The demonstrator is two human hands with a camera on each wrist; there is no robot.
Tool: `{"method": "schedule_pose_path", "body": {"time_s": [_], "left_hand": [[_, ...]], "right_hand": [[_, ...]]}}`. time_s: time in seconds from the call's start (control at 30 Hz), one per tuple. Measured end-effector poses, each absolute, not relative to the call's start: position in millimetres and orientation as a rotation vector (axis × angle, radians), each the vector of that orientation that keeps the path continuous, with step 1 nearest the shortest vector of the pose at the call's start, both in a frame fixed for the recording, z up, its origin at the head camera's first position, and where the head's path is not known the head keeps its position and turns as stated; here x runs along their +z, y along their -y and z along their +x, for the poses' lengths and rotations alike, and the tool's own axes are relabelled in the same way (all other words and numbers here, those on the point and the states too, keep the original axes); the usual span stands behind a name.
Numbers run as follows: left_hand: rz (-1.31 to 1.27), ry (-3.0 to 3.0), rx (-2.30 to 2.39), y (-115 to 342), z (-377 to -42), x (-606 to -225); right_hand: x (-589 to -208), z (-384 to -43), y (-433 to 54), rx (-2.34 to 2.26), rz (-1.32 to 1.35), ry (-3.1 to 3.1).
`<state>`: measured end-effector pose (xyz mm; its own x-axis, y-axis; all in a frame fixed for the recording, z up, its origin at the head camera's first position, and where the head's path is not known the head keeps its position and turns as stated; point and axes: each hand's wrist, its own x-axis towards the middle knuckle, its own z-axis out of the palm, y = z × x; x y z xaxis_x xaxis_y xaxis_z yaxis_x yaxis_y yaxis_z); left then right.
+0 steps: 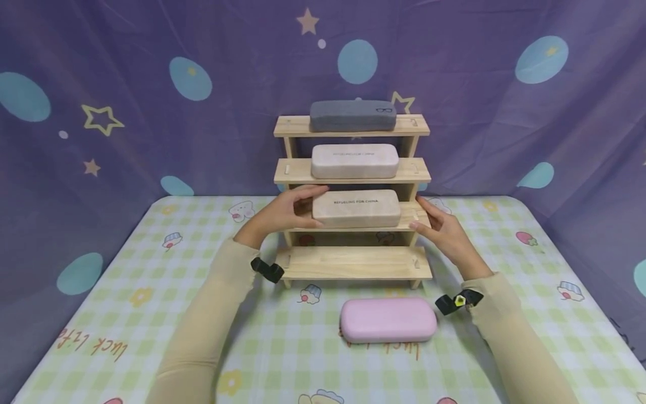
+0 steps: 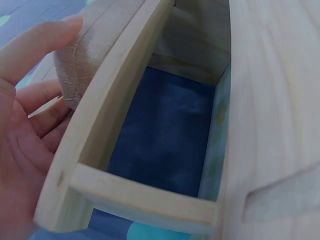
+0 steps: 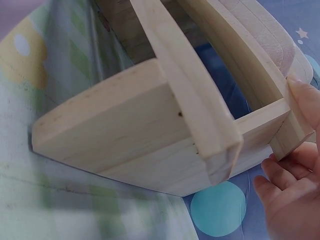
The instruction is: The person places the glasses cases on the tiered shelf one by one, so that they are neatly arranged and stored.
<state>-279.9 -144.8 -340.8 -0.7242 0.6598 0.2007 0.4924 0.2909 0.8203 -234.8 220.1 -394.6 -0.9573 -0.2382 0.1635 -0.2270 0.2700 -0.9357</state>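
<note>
A beige glasses case with dark lettering lies on the second step from the bottom of a wooden tiered stand. My left hand holds its left end, thumb in front and fingers reaching behind; the left wrist view shows the thumb on the case. At the same step's right end is my right hand. In the right wrist view its thumb lies on the shelf board's corner, with the fingers curled around beneath it.
A pale pink glasses case sits one step higher, and a grey-blue case is on the top step. In front of the stand, a pink case lies on the checked tablecloth. Behind hangs a purple curtain.
</note>
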Motion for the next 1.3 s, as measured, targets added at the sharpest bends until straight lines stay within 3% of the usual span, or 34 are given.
{"method": "schedule_pose_path", "body": {"time_s": [0.47,0.7,1.3], "left_hand": [[1.25,-2.517,1.326,168,-240,-333],[1.473,-2.5,1.288,158,-215,-338],[1.565,-2.304,1.23,117,-167,-373]], "right_hand": [[-397,-235,-221,-1.906,-0.502,-2.445],[-397,-235,-221,-1.902,-0.478,-2.446],[-394,-234,-219,-1.865,-0.431,-2.476]]}}
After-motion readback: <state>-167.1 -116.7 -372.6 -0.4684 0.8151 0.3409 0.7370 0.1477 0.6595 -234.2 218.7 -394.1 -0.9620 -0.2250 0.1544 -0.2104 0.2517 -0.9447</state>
